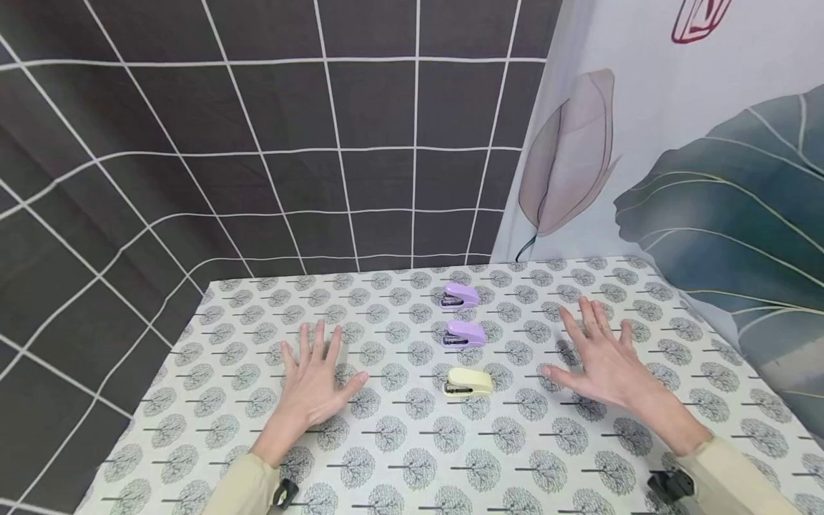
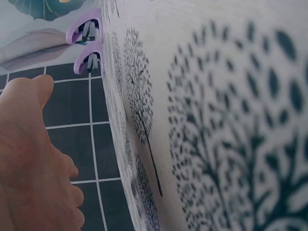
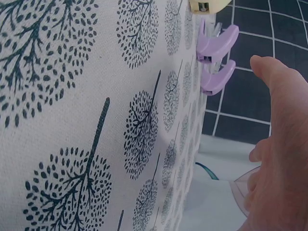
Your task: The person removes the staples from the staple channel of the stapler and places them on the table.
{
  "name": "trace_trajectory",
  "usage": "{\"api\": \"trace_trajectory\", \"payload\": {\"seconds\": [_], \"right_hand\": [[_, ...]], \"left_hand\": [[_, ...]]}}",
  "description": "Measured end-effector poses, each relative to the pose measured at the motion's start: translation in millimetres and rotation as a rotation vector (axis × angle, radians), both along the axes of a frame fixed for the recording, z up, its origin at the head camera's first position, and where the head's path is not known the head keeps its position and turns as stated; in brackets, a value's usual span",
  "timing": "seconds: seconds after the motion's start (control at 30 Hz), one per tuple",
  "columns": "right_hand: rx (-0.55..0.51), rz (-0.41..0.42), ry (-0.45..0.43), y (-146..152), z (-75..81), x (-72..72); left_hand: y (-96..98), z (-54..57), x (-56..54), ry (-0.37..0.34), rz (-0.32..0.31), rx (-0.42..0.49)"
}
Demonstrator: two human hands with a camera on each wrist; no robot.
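Three staplers form a column at the middle of the table: a purple stapler (image 1: 460, 295) farthest back, a second purple stapler (image 1: 464, 334) in front of it, and a yellow stapler (image 1: 468, 382) nearest. To their left is my left hand (image 1: 312, 390), fingers spread and holding nothing. My right hand (image 1: 601, 365) is spread on the other side, also with nothing in it. Both hands are apart from the staplers. The left wrist view shows two purple staplers (image 2: 89, 62) beyond the thumb. In the right wrist view, part of the yellow stapler (image 3: 208, 6) is cut off at the top.
A white cloth with printed trees (image 1: 389, 458) covers the table. Behind it hangs a dark curtain with a white grid (image 1: 376, 107). A pale curtain with large leaves (image 1: 579, 200) hangs at the back right. Each wrist wears a small black device (image 1: 672, 485).
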State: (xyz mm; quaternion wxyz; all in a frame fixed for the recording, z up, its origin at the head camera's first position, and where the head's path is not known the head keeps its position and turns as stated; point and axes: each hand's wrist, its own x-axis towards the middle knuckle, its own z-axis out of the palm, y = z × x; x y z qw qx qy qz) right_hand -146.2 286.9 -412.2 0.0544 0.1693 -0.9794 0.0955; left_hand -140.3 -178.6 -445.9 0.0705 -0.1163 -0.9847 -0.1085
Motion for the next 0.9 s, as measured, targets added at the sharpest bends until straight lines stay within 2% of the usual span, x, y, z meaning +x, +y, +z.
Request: {"api": "trace_trajectory", "payload": {"seconds": [0.37, 0.5, 0.6, 0.67, 0.73, 0.83, 0.9], "right_hand": [[-0.007, 0.013, 0.01, -3, -1.3, 0.5], [-0.051, 0.045, 0.021, -9, 1.5, -3.0], [-0.152, 0.079, 0.005, -19, 3.5, -12.5], [-0.24, 0.127, -0.018, -27, 4.8, -23.2], [-0.323, 0.167, -0.047, -37, 6.6, -35.5], [-0.388, 0.254, -0.051, -53, 10.6, -57.9], [-0.414, 0.277, -0.067, -63, 13.1, -72.7]], "left_hand": [[1.4, 0.6, 0.5, 0.003, -0.01, 0.014], [6.2, -0.1, -6.4, -0.019, -0.013, 0.087], [15.6, 3.1, -19.1, -0.044, -0.016, 0.227], [25.1, 5.8, -31.8, -0.062, -0.033, 0.346], [37.2, 7.6, -47.5, -0.102, -0.052, 0.482], [56.8, 7.7, -74.8, -0.186, -0.07, 0.646], [70.4, 7.0, -91.6, -0.256, -0.055, 0.752]]}}
